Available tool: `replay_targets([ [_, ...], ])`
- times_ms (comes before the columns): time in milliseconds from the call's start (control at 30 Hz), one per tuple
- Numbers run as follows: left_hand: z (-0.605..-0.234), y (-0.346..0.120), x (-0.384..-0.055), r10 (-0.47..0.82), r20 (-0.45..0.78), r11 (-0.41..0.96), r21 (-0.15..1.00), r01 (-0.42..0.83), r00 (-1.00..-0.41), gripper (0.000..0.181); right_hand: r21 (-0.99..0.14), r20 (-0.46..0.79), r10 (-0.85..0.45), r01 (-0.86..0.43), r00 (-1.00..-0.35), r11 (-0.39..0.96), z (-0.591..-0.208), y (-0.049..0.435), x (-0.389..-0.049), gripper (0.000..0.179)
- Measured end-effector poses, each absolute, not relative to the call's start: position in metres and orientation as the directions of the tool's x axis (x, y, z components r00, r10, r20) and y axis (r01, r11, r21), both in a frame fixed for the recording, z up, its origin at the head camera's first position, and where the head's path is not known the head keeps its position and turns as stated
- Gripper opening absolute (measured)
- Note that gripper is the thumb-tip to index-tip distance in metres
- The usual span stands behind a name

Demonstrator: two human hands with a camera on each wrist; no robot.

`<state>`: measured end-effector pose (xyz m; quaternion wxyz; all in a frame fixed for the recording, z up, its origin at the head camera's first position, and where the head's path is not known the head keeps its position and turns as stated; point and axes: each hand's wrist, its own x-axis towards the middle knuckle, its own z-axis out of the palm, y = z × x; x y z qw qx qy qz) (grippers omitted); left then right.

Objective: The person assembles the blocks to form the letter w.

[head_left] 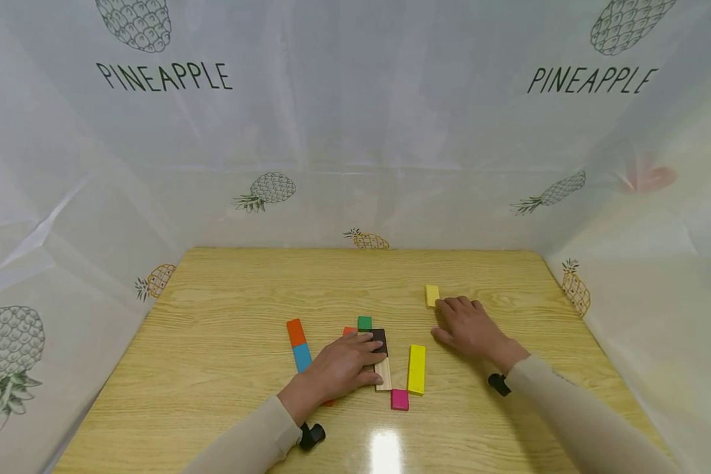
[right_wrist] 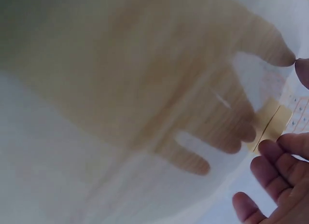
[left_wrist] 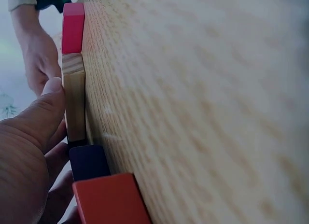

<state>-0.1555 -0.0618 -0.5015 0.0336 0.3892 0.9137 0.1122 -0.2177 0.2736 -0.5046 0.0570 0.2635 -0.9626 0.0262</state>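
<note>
My left hand (head_left: 342,365) lies over a group of flat blocks with its fingers extended. Its fingers touch the black block (head_left: 379,339) and the natural wood block (head_left: 384,372); in the left wrist view its thumb (left_wrist: 46,103) is against the wood block (left_wrist: 75,105). To the right, my right hand (head_left: 471,328) rests low over the table, fingers loosely extended. Its fingertips touch or nearly touch a pale yellow block (head_left: 431,295), also visible in the right wrist view. Parts of a red block (head_left: 349,331) and a blue block (head_left: 302,357) are hidden by the left hand.
An orange-red block (head_left: 295,332) adjoins the blue one. A green block (head_left: 364,322) stands behind the black block. A bright yellow block (head_left: 417,368) and a pink block (head_left: 399,399) lie between the hands. Pineapple-print sheeting (head_left: 355,131) surrounds the wooden table (head_left: 243,283).
</note>
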Motion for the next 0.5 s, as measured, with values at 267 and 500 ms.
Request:
replay_targets([
  [267,-0.5,-0.062,-0.156,0.716,0.025,0.672,0.246,0.698,-0.698,0.054,0.017,0.212,-0.535,-0.545,-0.818,0.839,-0.501,0.269,-0.226,0.055],
  [500,-0.5,-0.062,-0.156,0.714,0.022,0.669,0.273,0.691,-0.7,0.053,-0.015,0.175,-0.457,-0.467,-0.872,0.884,-0.502,0.273,-0.246,0.066],
])
